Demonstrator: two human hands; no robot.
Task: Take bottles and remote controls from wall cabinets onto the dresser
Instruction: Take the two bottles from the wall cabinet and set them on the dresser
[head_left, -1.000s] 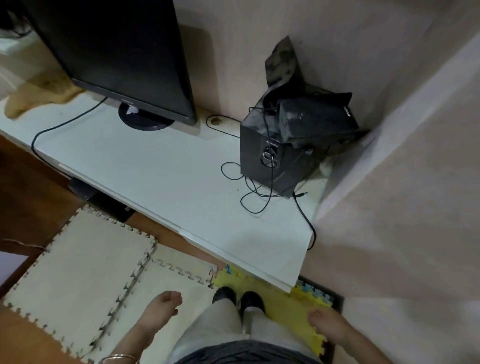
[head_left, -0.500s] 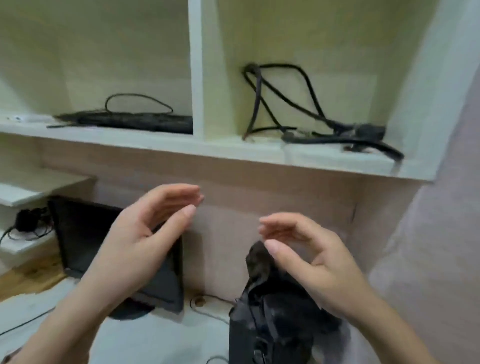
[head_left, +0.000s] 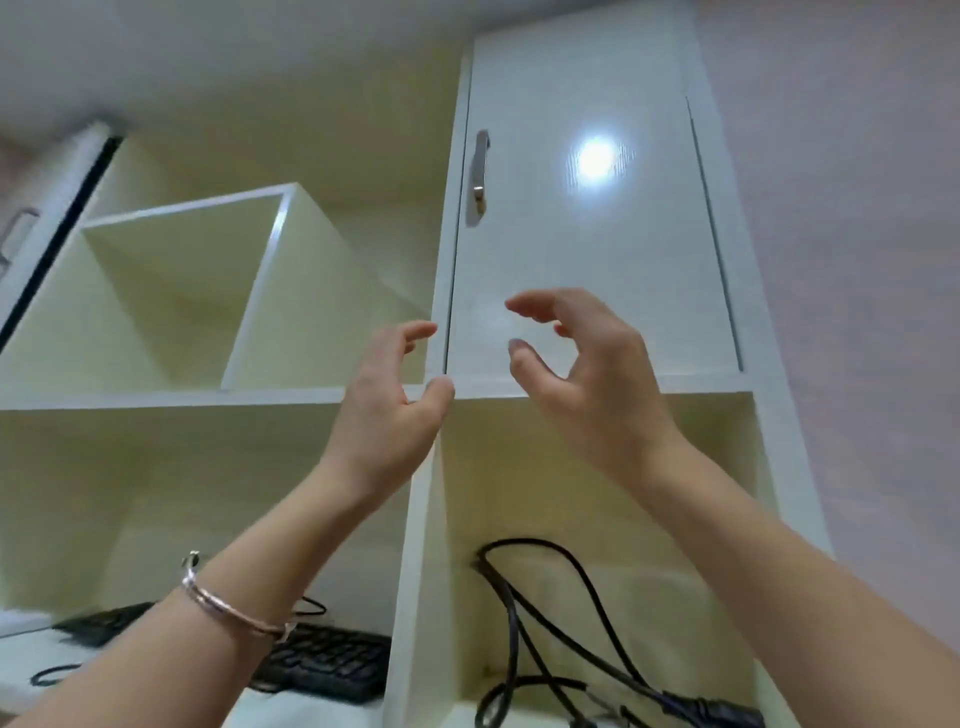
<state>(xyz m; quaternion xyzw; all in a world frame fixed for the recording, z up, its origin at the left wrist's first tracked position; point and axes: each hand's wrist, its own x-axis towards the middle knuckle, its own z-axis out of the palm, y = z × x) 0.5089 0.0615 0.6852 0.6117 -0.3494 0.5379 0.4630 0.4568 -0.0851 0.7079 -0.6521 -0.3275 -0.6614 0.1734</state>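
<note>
**Above our hands, a closed cabinet door and its handle**

At far left, a second door (head_left: 47, 218) stands ajar, edge-on to us, its handle barely in view. Moving right, we pass two open cubbies (head_left: 171, 291), bare as far as we can see, and below them a shelf with a black keyboard (head_left: 322, 665) lying flat.

Our left hand (head_left: 384, 410), a bangle (head_left: 228, 608) on its wrist, is raised with fingers loosely curled and grasping nothing; its fingertips reach the left edge of the closed cabinet door (head_left: 592, 244). Our right hand (head_left: 587, 384) is raised just beside it, in front of the door's lower part, fingers spread and hooked, also holding nothing.

The handle (head_left: 480, 171) runs upright along the door's left edge, well above both hands and a little nearer the left one. We judge that door must swing open next. No bottles or remote controls show; they may sit behind it, but we cannot tell. Black cables (head_left: 545, 639) lie in the compartment at lower right.
</note>
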